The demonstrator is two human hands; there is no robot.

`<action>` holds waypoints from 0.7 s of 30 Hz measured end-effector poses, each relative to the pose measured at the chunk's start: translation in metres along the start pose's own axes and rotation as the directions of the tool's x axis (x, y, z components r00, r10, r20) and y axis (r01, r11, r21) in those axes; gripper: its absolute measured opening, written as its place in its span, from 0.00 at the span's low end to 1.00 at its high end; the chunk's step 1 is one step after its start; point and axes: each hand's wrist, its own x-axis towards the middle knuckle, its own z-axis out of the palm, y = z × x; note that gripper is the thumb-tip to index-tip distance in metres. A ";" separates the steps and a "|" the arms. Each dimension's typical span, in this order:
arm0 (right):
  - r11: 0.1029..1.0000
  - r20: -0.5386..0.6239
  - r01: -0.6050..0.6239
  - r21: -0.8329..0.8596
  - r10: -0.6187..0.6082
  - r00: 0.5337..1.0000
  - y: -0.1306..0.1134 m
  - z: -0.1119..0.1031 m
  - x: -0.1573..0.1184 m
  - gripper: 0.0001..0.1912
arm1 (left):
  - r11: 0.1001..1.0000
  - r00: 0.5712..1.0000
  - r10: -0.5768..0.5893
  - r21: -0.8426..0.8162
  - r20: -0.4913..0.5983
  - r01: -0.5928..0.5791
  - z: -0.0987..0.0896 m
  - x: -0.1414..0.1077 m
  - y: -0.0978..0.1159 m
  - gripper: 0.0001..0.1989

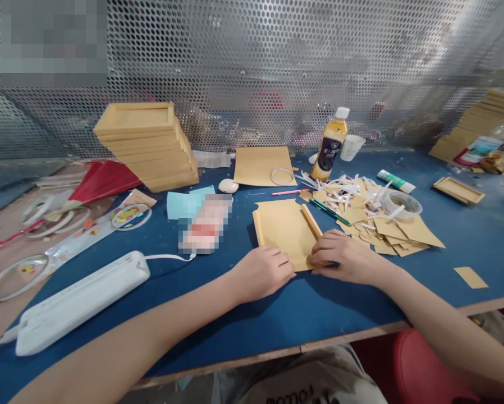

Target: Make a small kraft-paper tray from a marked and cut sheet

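Table (252, 331) carried cardboard (279, 224), which lay mostly ahead, its long axis pointing away. Right hand (342, 255), nearer to the raised right side, gripped the near corner; left hand (264, 272) touched the near left edge, its grip hidden.

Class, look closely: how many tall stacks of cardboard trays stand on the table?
2. The left stack stands beyond and left of the left hand; the right stack is near the right edge, partly behind a plastic bottle. Others could be out of view.
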 end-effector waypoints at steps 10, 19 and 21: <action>0.950 -0.072 -0.227 0.214 0.247 0.966 0.012 0.007 0.012 0.14 | 0.885 0.943 -0.330 -0.331 0.048 0.326 0.003 0.004 -0.019 0.13; 0.887 -0.085 -0.399 0.231 0.427 0.900 0.018 0.015 0.014 0.15 | 0.842 0.923 -0.372 -0.383 0.094 0.379 0.003 0.005 -0.025 0.15; 0.883 -0.061 -0.409 0.230 0.433 0.899 0.018 0.014 0.015 0.16 | 0.852 0.927 -0.362 -0.369 0.100 0.372 0.004 0.005 -0.026 0.16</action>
